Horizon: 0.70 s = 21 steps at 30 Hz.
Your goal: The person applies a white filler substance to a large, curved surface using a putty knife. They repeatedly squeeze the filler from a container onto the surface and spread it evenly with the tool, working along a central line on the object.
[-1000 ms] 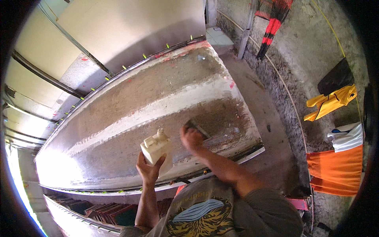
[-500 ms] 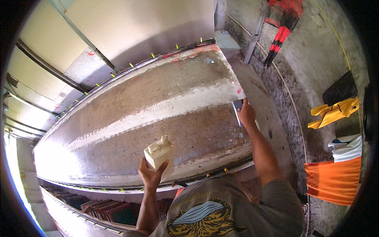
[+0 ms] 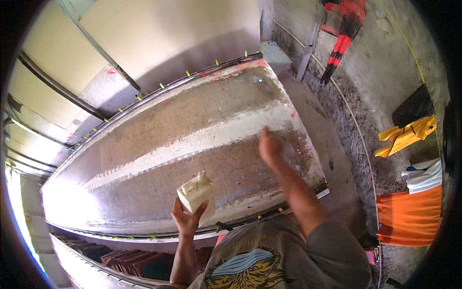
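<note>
My left hand [image 3: 186, 216] is wrapped around the lower part of a cream plastic jug [image 3: 195, 193], which has a small neck on top. I hold the jug upright and slightly tilted over the near side of a long table [image 3: 211, 168]. The table has brown, stained bands and a whitish strip along its middle. My right hand [image 3: 270, 147] is over the right part of the table, beside the whitish strip. It is blurred and its fingers look curled; whatever they hold is hidden from view.
Small pegs line both long edges of the table. Stacked framed panels [image 3: 130, 262] lie on a lower shelf near me. Along the rough right wall hang an orange cloth [image 3: 409, 219], a white cloth [image 3: 423, 176], a yellow garment [image 3: 409, 135] and a red-and-black item [image 3: 342, 41].
My right hand has moved left from the table's right edge onto its surface. The flat, pale-edged piece it held earlier no longer shows. My left hand keeps the jug nearly in place.
</note>
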Available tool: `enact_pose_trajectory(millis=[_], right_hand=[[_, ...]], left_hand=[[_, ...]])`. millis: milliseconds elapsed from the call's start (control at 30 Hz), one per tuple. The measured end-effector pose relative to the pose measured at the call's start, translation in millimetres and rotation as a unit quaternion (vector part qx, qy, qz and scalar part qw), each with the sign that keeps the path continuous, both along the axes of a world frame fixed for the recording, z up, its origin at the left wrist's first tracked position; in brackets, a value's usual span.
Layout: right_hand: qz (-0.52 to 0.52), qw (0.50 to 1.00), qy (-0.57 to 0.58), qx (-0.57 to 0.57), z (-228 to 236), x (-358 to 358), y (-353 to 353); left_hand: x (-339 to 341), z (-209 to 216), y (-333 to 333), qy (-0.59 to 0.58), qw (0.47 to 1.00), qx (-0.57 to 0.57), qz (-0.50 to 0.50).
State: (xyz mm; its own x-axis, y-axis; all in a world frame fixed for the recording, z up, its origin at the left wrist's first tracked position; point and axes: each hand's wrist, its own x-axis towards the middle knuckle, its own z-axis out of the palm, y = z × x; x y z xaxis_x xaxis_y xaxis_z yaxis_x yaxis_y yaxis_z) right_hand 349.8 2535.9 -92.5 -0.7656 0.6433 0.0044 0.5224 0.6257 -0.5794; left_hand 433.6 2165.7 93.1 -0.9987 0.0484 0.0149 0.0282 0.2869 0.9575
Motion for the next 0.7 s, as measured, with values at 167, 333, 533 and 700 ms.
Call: enact_pose_trajectory(millis=[167,333,533,700], right_hand=[[0.104,0.954,-0.123,0.253,3.4,32.3,-16.9],[0.312,0.943,-0.088,0.069,67.8,36.1,-115.6],[0.389,0.909,-0.138,-0.058,48.1,65.3,-76.1],[0.304,0.948,-0.061,-0.066,8.4,8.6,7.0]], left_hand=[[-1.1,-13.4,-10.8,-0.002,0.999,-0.054,-0.009],[0.1,-27.1,-22.6,-0.014,0.998,-0.056,0.009],[-2.3,-22.2,-20.1,-0.023,0.995,-0.100,0.012],[6.7,-28.7,-8.3,-0.006,0.996,-0.084,0.032]])
